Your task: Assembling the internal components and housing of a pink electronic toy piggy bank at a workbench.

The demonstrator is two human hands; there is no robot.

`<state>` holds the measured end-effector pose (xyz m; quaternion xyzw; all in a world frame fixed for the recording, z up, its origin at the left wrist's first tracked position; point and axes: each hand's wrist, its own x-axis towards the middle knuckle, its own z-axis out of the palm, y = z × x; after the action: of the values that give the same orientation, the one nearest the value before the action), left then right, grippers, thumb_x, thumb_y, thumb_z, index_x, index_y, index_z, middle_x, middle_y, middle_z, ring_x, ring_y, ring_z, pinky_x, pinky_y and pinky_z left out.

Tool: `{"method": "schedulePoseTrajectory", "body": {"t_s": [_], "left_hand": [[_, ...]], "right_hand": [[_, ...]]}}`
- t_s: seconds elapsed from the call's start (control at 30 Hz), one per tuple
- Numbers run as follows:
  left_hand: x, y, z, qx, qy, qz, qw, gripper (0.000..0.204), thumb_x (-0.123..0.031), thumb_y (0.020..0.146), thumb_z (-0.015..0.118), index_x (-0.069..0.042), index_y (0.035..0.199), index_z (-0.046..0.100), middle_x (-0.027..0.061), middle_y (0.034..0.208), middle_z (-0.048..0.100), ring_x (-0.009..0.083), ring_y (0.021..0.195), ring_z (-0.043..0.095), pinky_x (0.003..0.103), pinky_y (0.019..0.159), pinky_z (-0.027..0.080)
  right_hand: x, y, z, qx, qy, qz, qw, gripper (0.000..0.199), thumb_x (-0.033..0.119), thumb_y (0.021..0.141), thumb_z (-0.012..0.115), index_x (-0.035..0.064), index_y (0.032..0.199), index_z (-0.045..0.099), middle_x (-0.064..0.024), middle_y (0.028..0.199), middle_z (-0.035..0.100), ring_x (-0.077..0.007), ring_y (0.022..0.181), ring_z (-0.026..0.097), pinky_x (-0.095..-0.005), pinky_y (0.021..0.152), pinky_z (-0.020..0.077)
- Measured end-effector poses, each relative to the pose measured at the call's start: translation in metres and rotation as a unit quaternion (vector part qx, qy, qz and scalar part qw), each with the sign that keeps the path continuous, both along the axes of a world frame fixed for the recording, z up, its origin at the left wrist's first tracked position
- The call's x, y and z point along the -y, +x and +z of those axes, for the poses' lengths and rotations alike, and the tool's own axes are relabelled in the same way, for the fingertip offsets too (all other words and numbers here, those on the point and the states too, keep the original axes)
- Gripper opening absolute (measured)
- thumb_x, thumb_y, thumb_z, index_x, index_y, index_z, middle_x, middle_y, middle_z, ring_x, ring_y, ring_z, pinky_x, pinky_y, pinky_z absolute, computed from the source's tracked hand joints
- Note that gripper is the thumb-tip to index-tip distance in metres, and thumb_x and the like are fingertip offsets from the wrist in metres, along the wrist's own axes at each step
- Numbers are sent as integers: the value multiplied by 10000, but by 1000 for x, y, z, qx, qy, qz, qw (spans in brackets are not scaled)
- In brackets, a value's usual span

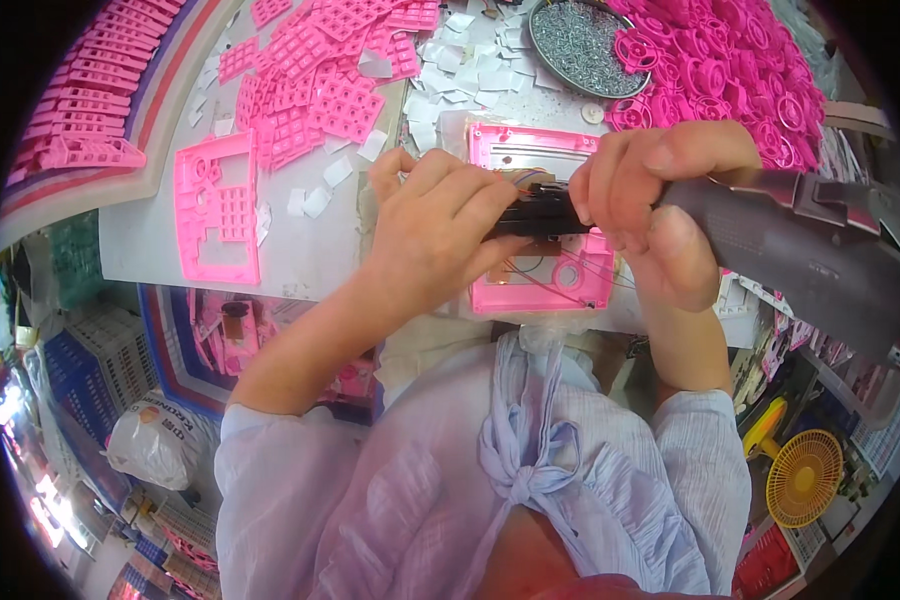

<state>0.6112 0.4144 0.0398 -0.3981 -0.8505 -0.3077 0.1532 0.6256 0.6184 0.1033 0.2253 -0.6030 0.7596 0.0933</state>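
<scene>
My right hand (660, 190) is wrapped round a dark grey power screwdriver (790, 235), whose body reaches out to the right. A black part (540, 215) lies between my two hands; whether it belongs to the tool I cannot tell. My left hand (435, 215) is closed, its fingers and thumb at the left end of that black part, and its fingertips are partly hidden. Below both hands lies a pink plastic housing (540, 297) with thin wires and a brown board (510, 265) in it. The middle of the housing is covered by my hands.
A round tray of small metal screws (590, 50) stands at the back, beside a heap of pink ringed parts (730, 70). Pink grid pieces (310, 90) and white paper squares (470, 70) are scattered behind. Another pink housing (217, 207) lies left. A yellow fan (803, 478) stands lower right.
</scene>
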Motion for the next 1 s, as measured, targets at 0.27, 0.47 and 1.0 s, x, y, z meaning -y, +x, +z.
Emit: {"method": "schedulePoseTrajectory", "body": {"t_s": [0.27, 0.47, 1.0], "left_hand": [[0, 0, -5, -15, 27, -4, 1000, 478, -327, 642, 871, -150, 1047, 691, -32, 979, 673, 186, 865, 578, 411, 807, 311], [2, 1, -11, -20, 35, -25, 999, 440, -294, 665, 837, -130, 1042, 678, -23, 1020, 657, 188, 887, 573, 443, 873, 304], [-1, -7, -13, 171, 82, 20, 982, 451, -235, 775, 814, -99, 1170, 644, 34, 1067, 693, 224, 1077, 576, 412, 971, 299]], "right_hand": [[4, -2, -5, -7, 25, 2, 1000, 296, 209, 957, 642, 67, 1143, 461, -7, 622, 463, -134, 559, 444, -329, 557, 436], [2, -12, -7, -78, 106, 51, 990, 247, 146, 941, 669, 61, 1058, 470, -27, 622, 475, -143, 539, 461, -331, 528, 443], [-42, -1, -21, -41, 551, -33, 833, 557, 155, 754, 801, 81, 1283, 640, -113, 1034, 666, -299, 956, 604, -388, 822, 494]]}}
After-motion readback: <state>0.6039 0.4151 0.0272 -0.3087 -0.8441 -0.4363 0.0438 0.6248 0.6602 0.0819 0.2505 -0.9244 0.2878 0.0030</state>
